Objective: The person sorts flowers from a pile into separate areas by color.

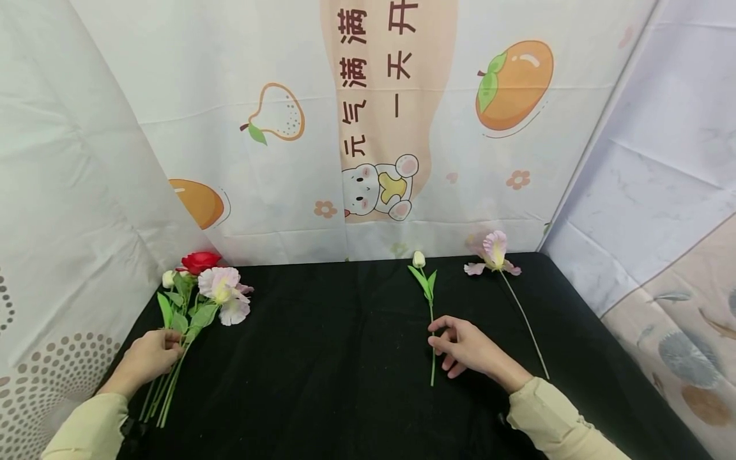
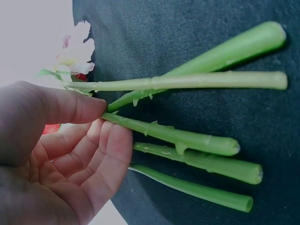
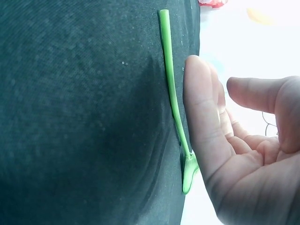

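At the left, my left hand (image 1: 151,359) pinches the green stems of a bunch of artificial flowers. The bunch has a red rose (image 1: 200,262), a pale pink ruffled flower (image 1: 220,285), a small white bud (image 1: 168,279) and green leaves. Several cut stem ends (image 2: 206,140) fan out past the thumb and fingers in the left wrist view. On the right, my right hand (image 1: 468,346) hovers over the stem of a single white tulip (image 1: 419,259), thumb and fingers apart. In the right wrist view the tulip's stem (image 3: 171,79) lies on the cloth beside the fingers, not gripped.
Further right, a pink-and-white iris (image 1: 494,252) with a long thin stem lies on the black cloth (image 1: 322,358). A printed white curtain (image 1: 276,179) hangs along the back edge, with fabric walls at both sides.
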A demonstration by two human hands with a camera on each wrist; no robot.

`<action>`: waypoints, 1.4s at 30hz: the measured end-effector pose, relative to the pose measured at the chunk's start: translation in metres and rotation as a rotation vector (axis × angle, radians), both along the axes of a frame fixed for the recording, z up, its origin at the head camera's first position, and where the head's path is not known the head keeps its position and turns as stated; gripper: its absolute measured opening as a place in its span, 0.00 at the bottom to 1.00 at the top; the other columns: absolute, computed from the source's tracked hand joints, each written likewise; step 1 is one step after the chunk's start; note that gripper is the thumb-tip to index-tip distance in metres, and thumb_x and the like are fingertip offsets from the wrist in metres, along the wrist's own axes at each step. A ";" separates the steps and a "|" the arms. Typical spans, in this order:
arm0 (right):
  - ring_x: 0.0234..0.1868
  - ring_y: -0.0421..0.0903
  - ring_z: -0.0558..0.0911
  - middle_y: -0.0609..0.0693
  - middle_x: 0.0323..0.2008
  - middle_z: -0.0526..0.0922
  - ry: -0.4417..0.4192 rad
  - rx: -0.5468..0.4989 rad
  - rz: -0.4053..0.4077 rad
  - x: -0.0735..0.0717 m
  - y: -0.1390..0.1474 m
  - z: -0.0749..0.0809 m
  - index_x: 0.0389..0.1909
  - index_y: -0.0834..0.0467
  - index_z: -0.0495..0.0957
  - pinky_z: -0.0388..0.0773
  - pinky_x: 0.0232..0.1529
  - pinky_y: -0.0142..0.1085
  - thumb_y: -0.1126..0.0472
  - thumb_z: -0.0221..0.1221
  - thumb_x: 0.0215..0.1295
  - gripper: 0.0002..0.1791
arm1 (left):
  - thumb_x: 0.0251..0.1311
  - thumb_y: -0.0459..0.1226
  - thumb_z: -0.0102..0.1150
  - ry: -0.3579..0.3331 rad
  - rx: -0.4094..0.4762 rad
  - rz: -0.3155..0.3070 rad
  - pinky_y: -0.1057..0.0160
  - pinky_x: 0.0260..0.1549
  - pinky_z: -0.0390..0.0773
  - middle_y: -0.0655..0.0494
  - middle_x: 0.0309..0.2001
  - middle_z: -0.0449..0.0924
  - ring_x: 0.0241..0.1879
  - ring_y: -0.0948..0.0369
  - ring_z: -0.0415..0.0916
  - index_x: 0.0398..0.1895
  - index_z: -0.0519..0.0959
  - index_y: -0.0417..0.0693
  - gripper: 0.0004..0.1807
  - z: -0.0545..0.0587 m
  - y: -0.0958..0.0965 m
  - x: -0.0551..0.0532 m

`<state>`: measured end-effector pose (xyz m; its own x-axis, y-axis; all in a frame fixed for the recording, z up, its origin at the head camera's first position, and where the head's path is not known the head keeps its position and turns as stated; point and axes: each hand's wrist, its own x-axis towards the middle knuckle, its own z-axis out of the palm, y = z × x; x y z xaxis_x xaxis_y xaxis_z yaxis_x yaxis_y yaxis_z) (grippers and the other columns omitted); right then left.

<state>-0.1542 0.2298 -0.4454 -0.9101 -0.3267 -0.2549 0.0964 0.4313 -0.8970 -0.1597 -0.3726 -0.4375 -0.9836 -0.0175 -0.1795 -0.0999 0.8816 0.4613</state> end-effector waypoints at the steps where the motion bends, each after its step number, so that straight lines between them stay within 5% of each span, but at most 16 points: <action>1: 0.24 0.50 0.83 0.58 0.32 0.81 0.000 0.003 -0.002 0.000 0.000 0.000 0.60 0.66 0.71 0.85 0.24 0.46 0.58 0.60 0.74 0.21 | 0.64 0.31 0.53 0.005 -0.001 -0.002 0.54 0.27 0.80 0.34 0.42 0.83 0.28 0.58 0.80 0.56 0.73 0.20 0.22 0.000 0.000 0.000; 7: 0.24 0.50 0.83 0.58 0.32 0.81 -0.006 0.006 -0.002 -0.001 -0.001 0.000 0.60 0.66 0.71 0.85 0.24 0.46 0.58 0.61 0.74 0.21 | 0.64 0.32 0.55 0.031 -0.005 -0.020 0.57 0.26 0.76 0.41 0.39 0.84 0.28 0.59 0.77 0.55 0.75 0.22 0.21 0.001 0.001 0.000; 14: 0.24 0.50 0.83 0.58 0.32 0.81 -0.004 0.005 0.000 -0.002 -0.002 0.000 0.59 0.66 0.71 0.85 0.24 0.46 0.58 0.61 0.74 0.21 | 0.66 0.33 0.56 0.070 -0.017 -0.025 0.56 0.28 0.74 0.36 0.42 0.83 0.32 0.55 0.76 0.55 0.74 0.21 0.22 0.005 0.002 -0.001; 19: 0.24 0.49 0.83 0.58 0.32 0.81 -0.007 0.002 0.005 -0.003 -0.002 0.000 0.59 0.65 0.71 0.85 0.25 0.46 0.58 0.61 0.74 0.20 | 0.67 0.33 0.54 0.092 0.004 0.007 0.58 0.26 0.71 0.43 0.37 0.83 0.27 0.57 0.73 0.55 0.73 0.21 0.21 0.008 0.004 0.001; 34: 0.24 0.49 0.83 0.57 0.33 0.81 -0.014 -0.005 0.018 -0.003 -0.005 0.003 0.60 0.65 0.71 0.85 0.25 0.46 0.57 0.60 0.74 0.21 | 0.71 0.33 0.54 0.200 0.163 0.071 0.61 0.23 0.81 0.40 0.40 0.78 0.26 0.59 0.79 0.54 0.70 0.22 0.19 0.017 0.007 0.005; 42: 0.24 0.49 0.83 0.58 0.33 0.81 -0.011 -0.015 0.018 -0.002 -0.005 0.005 0.60 0.66 0.71 0.86 0.25 0.47 0.58 0.60 0.74 0.21 | 0.72 0.34 0.54 0.265 0.215 0.072 0.64 0.26 0.85 0.36 0.43 0.76 0.30 0.62 0.78 0.54 0.70 0.22 0.19 0.035 0.018 0.010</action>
<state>-0.1565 0.2246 -0.4402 -0.9012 -0.3466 -0.2602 0.0991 0.4195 -0.9023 -0.1496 -0.3549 -0.4030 -0.9941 -0.0782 0.0746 -0.0104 0.7564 0.6541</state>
